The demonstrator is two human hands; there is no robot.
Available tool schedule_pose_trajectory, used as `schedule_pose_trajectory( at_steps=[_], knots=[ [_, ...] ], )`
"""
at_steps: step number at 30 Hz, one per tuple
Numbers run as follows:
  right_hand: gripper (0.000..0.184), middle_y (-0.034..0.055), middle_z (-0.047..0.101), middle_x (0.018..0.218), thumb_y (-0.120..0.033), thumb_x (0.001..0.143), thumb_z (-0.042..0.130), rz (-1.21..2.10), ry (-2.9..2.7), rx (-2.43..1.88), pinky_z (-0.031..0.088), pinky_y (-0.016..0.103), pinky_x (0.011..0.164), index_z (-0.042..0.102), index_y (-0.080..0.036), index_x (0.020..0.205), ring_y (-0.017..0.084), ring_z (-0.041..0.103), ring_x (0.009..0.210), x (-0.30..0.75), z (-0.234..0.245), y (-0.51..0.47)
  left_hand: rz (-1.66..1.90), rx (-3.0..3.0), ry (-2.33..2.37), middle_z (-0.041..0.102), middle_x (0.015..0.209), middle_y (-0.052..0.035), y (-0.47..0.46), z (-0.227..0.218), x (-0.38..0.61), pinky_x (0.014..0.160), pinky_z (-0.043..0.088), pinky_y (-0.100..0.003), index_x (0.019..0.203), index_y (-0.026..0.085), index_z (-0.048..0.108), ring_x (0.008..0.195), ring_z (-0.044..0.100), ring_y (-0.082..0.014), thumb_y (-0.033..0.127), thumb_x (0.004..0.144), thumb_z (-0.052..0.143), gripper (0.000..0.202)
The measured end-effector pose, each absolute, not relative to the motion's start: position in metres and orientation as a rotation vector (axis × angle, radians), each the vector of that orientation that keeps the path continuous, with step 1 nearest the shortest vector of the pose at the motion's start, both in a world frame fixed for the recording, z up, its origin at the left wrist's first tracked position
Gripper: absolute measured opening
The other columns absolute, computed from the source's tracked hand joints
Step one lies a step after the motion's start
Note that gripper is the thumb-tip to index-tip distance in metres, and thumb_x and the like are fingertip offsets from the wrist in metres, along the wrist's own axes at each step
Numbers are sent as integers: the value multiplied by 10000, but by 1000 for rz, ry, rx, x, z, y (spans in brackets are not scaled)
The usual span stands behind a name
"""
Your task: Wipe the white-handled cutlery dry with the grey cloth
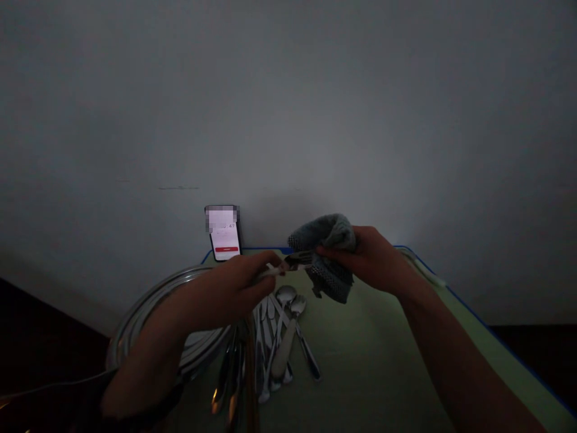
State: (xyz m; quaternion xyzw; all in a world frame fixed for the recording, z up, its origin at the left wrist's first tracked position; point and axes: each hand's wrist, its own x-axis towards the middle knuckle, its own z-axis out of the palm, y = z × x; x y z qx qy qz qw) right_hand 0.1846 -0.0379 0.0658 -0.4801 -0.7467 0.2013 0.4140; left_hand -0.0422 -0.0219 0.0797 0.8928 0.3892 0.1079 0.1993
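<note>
My left hand point(237, 282) is closed around the pale handle of a fork point(299, 259), whose metal head points to the right. My right hand point(376, 258) grips a grey-green cloth point(327, 231) with a dotted edge, and its thumb presses the cloth against the fork's tine end. The tips of the tines are hidden in the cloth. Below the hands, a pile of cutlery lies on the table, with spoons point(285, 294) at its top and several handles spreading toward me.
A stack of round metal trays or plates point(130, 322) stands at the left, partly behind my forearm. A lit phone point(225, 237) leans on the grey wall point(288, 120). The pale green table point(360, 373) has a blue edge. A pale curved object point(426, 270) lies at the right.
</note>
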Motion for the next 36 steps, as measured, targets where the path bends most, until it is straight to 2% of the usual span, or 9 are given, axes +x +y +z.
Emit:
schedule_pose_trajectory(
  at_steps=[5, 8, 11, 14, 16, 23, 29, 33, 36],
  knots=[
    [242, 43, 673, 857, -372, 753, 578, 693, -1744, -1153, 478, 330, 738, 637, -168, 868, 193, 609, 809, 185, 59, -33, 365, 2463, 1118, 527, 607, 20, -12, 73, -37, 493, 365, -210, 780, 169, 534, 536, 491, -103, 399, 874, 346, 311],
    [226, 36, 657, 902, -360, 776, 548, 938, -1608, -1052, 473, 326, 766, 607, -192, 915, 182, 597, 849, 184, 52, -30, 422, 2307, 1080, 592, 683, 8, -8, 70, -40, 517, 419, -206, 931, 175, 509, 569, 551, -106, 327, 868, 363, 220],
    [186, 17, 648, 910, -293, 759, 568, 1185, -1426, -1023, 457, 308, 784, 577, -214, 927, 163, 585, 854, 179, 44, -27, 528, 2170, 1032, 654, 801, -8, -5, 69, -42, 569, 463, -217, 1076, 200, 451, 639, 606, -117, 277, 849, 395, 246],
    [220, 1, 647, 883, -191, 711, 597, 1384, -1201, -995, 445, 288, 766, 545, -218, 923, 141, 586, 795, 174, 37, -22, 580, 2192, 1092, 675, 790, -25, -2, 71, -43, 628, 471, -234, 920, 177, 533, 695, 624, -134, 304, 837, 427, 185],
    [233, 1, 648, 876, -182, 703, 605, 1469, -1097, -949, 441, 277, 748, 537, -212, 924, 131, 587, 765, 171, 34, -18, 626, 2284, 1153, 675, 767, -26, -2, 75, -44, 657, 466, -244, 839, 169, 584, 718, 619, -142, 347, 834, 439, 230],
    [196, 34, 661, 863, -245, 726, 599, 1479, -1026, -911, 426, 265, 737, 597, -158, 902, 132, 593, 746, 164, 28, -9, 798, 2305, 1228, 655, 706, -19, -11, 85, -47, 581, 468, -227, 809, 147, 631, 623, 590, -119, 323, 802, 490, 226],
    [239, 36, 665, 942, -291, 747, 596, 1381, -1223, -780, 429, 288, 781, 630, -189, 961, 155, 590, 858, 156, 31, -19, 817, 1934, 1043, 675, 747, -33, -6, 80, -46, 643, 532, -264, 834, 130, 594, 664, 653, -142, 264, 762, 555, 157],
    [353, 68, 631, 1043, -447, 844, 437, 1537, -1516, -736, 399, 335, 874, 613, -192, 1012, 173, 562, 970, 154, 39, -32, 900, 1952, 1112, 678, 742, -33, -4, 76, -44, 619, 517, -248, 797, 126, 599, 649, 646, -138, 250, 741, 580, 138],
    [383, 67, 609, 1040, -483, 866, 367, 1301, -1654, -913, 416, 326, 827, 531, -198, 1064, 161, 556, 932, 149, 43, -37, 949, 2109, 1179, 670, 705, -28, -6, 75, -40, 576, 481, -235, 764, 129, 607, 645, 625, -141, 276, 741, 576, 152]
  ],
)
